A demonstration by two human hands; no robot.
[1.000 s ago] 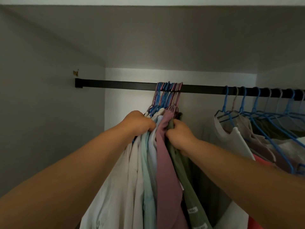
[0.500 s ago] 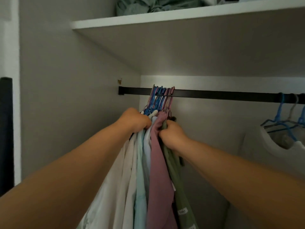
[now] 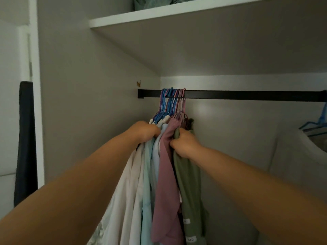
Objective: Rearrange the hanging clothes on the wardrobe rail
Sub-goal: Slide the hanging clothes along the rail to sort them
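Note:
A black wardrobe rail (image 3: 247, 96) runs across the closet. A tight bunch of blue and pink hangers (image 3: 172, 103) sits near its left end, carrying several garments: white and pale blue ones (image 3: 141, 183), a mauve top (image 3: 166, 183) and an olive green one (image 3: 191, 188). My left hand (image 3: 146, 131) grips the bunch from its left side at the shoulders of the pale clothes. My right hand (image 3: 184, 145) grips the olive garment on the right side, just under the hangers.
The closet's left side wall (image 3: 88, 103) is close to the bunch. A white shelf (image 3: 177, 13) with folded green cloth (image 3: 152, 2) lies overhead. A white top on a blue hanger (image 3: 316, 124) hangs at the far right. A dark cloth (image 3: 25, 142) hangs outside on the left.
The bunch of hangers has slid left along the rail toward its wall end, both hands still gripping it. The view has swung left, so the right-hand clothes have mostly left the picture.

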